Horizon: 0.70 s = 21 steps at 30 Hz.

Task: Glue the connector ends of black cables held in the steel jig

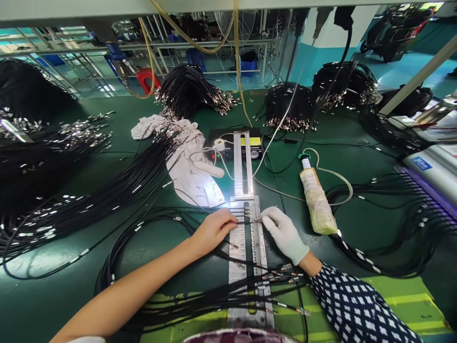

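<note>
Thin black cable (246, 222) with a small metal end, lying crosswise over the metal strip (246, 238) near the middle of the green bench. Cable is pinched at both sides and held level, its tip pointing right. Strip is long, silvery and ridged, running near to far, flat on the bench. More black cables with metal ends cross its near part.
</note>
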Each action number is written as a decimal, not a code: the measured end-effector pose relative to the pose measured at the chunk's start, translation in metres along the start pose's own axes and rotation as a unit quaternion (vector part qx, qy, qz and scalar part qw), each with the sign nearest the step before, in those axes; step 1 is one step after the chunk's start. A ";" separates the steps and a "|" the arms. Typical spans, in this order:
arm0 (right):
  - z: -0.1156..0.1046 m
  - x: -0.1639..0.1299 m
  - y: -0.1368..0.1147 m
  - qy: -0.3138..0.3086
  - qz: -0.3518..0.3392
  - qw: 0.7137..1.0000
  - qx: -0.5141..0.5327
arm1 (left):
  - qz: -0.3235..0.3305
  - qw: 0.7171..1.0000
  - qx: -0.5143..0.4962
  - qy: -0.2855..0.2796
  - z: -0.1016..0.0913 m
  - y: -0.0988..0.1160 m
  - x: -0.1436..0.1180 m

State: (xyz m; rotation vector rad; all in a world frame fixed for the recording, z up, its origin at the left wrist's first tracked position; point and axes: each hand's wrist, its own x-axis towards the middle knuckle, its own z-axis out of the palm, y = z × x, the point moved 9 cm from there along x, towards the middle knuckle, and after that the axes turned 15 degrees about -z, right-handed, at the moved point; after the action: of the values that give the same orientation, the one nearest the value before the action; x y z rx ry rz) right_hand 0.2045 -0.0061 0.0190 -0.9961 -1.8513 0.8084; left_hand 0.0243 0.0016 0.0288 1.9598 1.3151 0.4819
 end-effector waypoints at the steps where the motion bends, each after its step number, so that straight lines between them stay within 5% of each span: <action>1: -0.002 0.000 0.002 0.004 0.003 1.000 -0.003 | 0.008 1.000 0.013 0.001 0.000 -0.004 0.000; 8: -0.004 -0.001 0.008 0.004 0.016 1.000 -0.011 | 0.108 0.975 0.192 0.030 0.004 -0.013 0.001; 21: -0.002 0.002 0.008 -0.003 0.014 1.000 -0.018 | 0.138 0.966 0.213 0.043 0.010 -0.007 0.004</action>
State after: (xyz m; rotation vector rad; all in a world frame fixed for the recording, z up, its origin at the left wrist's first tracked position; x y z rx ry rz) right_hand 0.2081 -0.0004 0.0135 -1.0455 -1.8668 0.7986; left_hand 0.0283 0.0034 0.0168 2.5248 1.2822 0.4444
